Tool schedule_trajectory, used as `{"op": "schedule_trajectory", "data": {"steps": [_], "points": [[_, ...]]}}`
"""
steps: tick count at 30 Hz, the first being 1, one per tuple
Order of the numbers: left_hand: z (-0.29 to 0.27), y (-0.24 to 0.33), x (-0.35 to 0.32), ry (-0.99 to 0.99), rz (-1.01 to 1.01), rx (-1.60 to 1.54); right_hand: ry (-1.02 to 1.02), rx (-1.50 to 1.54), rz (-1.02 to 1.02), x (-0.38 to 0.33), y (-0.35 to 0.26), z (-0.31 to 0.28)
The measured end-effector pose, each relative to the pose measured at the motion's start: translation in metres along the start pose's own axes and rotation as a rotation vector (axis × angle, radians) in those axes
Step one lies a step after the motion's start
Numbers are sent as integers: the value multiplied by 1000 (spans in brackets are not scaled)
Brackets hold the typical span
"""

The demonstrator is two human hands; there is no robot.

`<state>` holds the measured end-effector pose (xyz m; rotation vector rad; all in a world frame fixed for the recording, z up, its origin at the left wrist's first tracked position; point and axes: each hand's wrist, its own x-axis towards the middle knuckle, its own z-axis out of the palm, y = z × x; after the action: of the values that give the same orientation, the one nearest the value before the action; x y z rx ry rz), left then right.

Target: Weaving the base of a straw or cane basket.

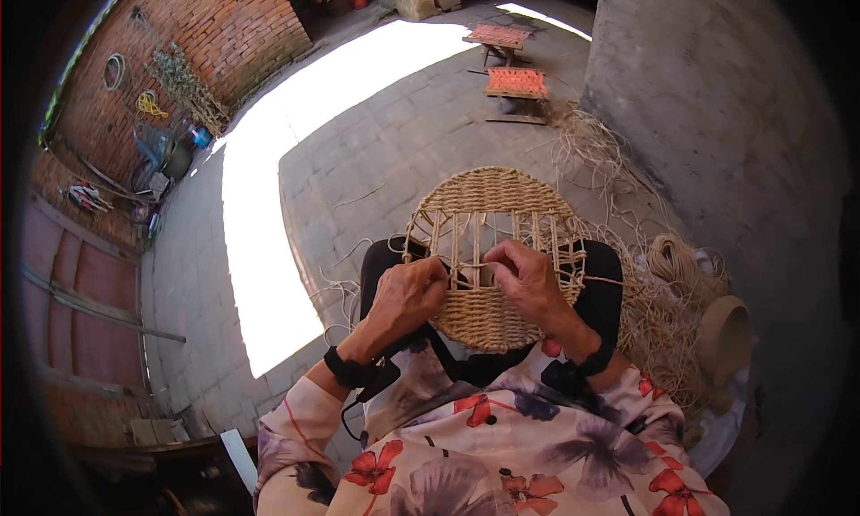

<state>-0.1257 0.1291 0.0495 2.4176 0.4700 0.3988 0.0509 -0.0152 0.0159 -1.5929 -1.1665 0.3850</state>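
A round straw-coloured woven panel [493,189] rests across my lap. Tight weave fills its far and near ends, while bare lengthwise cords span the open middle. My left hand [408,292] is closed at the left of this gap, its fingers curled in so that what they grip is hidden. Over the right side of the gap, my right hand [527,276] pinches a thin straw cord [468,266] between thumb and forefinger. That cord runs crosswise between the two hands, just beyond the near woven part.
Beside my right leg lies a tangled heap of straw cord [667,323], with a coiled bundle [674,258] and a tan rounded object [724,326]. Two low stools with orange woven seats [516,82] stand ahead near the grey wall [708,122]. Loose strands [339,288] trail at left.
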Motion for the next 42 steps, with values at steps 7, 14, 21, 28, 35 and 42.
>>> {"op": "schedule_trajectory", "data": {"steps": [7, 14, 21, 28, 35, 42], "points": [[-1, 3, 1, -13, -58, -106, -191, -421, -182, -9, 3, 4], [19, 11, 3, 59, 74, 249, -52, -203, -109, -9, 26, 4], [43, 12, 20, 96, 189, 482, -149, 102, 207, -10, 20, -6], [56, 7, 26, 127, 89, 534, -183, -475, 27, -2, 11, 6], [59, 0, 26, 76, 47, 391, -238, -448, 86, 2, 21, 8], [38, 6, 25, 25, 70, 364, -225, -275, 174, 6, 20, 8]]}}
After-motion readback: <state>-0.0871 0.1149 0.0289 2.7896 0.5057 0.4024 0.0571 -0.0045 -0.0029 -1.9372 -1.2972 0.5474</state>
